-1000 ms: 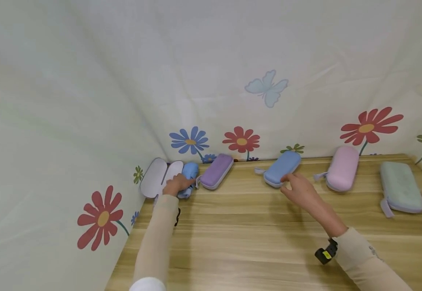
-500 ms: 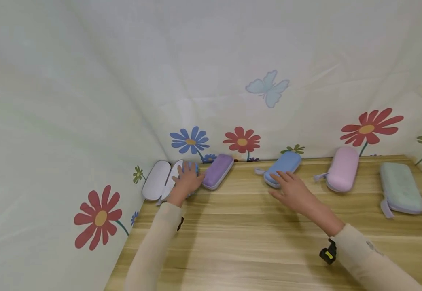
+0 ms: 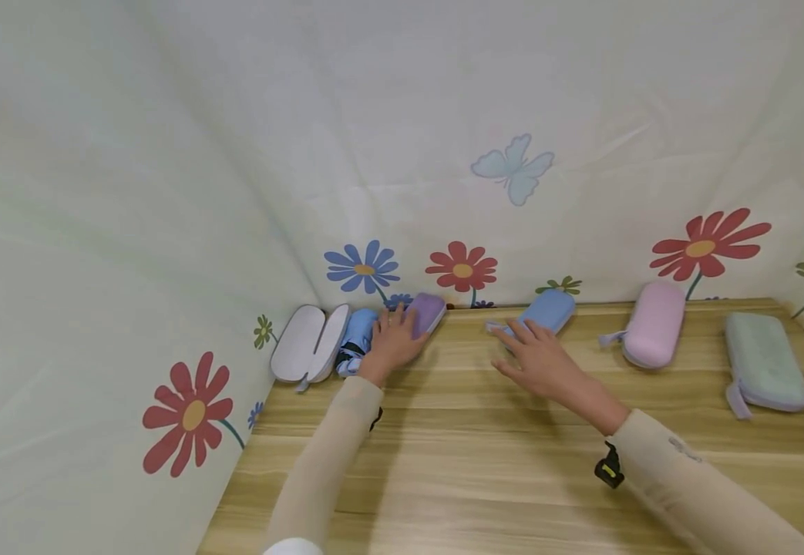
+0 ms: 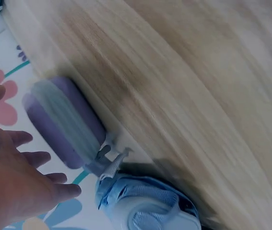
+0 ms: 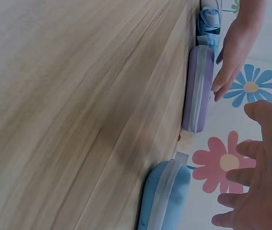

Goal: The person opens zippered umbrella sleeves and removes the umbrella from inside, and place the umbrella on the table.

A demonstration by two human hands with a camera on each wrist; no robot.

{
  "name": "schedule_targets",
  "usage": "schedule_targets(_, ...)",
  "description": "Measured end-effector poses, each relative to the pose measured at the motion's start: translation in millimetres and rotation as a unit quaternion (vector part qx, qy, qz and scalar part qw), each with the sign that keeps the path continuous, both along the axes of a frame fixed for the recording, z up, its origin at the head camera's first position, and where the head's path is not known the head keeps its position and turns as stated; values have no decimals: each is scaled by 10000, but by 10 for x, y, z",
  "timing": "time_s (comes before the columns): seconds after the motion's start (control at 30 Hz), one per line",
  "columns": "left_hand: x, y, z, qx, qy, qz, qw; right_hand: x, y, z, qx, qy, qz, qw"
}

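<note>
Purple zip case (image 3: 431, 311), just below the centre of the head frame, its lower-left part behind the left hand (image 3: 395, 344), fingers spread, contact not discernible. Blue zip case (image 3: 552, 308), right of centre, its lower-left end behind the right hand (image 3: 546, 367), fingers likewise spread, contact not discernible. Also on the wooden table (image 3: 471, 462): pale-lined case (image 3: 296, 345) lying open and blue bundle (image 3: 358, 327), left of centre; pink case (image 3: 656, 324) and pale green case (image 3: 765, 358), right.

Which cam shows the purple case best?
Left wrist: the purple case shows broad and uncovered, its pale-banded side facing the camera. Head: the left hand hides its near part. Right wrist: banded side visible too, but narrower.
</note>
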State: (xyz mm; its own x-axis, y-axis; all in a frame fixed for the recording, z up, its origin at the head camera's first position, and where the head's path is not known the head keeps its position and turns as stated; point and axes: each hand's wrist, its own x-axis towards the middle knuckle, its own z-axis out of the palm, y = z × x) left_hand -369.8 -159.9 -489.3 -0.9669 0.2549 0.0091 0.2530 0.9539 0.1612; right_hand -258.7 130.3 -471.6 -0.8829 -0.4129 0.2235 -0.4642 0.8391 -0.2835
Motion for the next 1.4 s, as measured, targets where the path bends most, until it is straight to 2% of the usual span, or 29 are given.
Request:
schedule_targets(0.1, -35, 50, -30, -98, -147, 27, 9998, -33, -47, -28, 54, -23, -13, 10000)
schedule_targets(0.27, -132, 79, -136, -383, -292, -119, 9988, -49, -121, -65, 16, -140, 59, 9999)
schedule_targets(0.43, -152, 96, -152, -567, -235, -265, 9978, -56, -167, -55, -121, -206, 103, 9997)
schedule_targets(0.57, -140, 112, -107, -536, -207, -395, 9976, -53, -179, -29, -185, -248, 81, 9995)
schedule_targets(0.7, -170, 97, -135, -456, -244, -564, 9971, -59, -186, -33, -197, -207, 104, 9995)
schedule_targets(0.8, -183, 67, -166, -363, -160, -822, 9958, -73, -185, -60, -203, -186, 142, 9995)
schedule_targets(0.97, -138, 18, -159, -152, 18, -1315, 9912, -92, -172, -84, -218, -98, 166, 9996)
schedule_targets(1.07, -84, 8, -138, -224, -29, -1506, 9883, -98, -161, -86, -224, -61, 151, 9996)
schedule_targets(1.27, 29, 22, -110, -346, -456, -1705, 9837, -102, -136, -74, -114, -166, 90, 9998)
schedule_targets(1.4, 69, 15, -111, -248, -667, -1875, 9797, -111, -136, -58, -115, -176, 69, 9998)
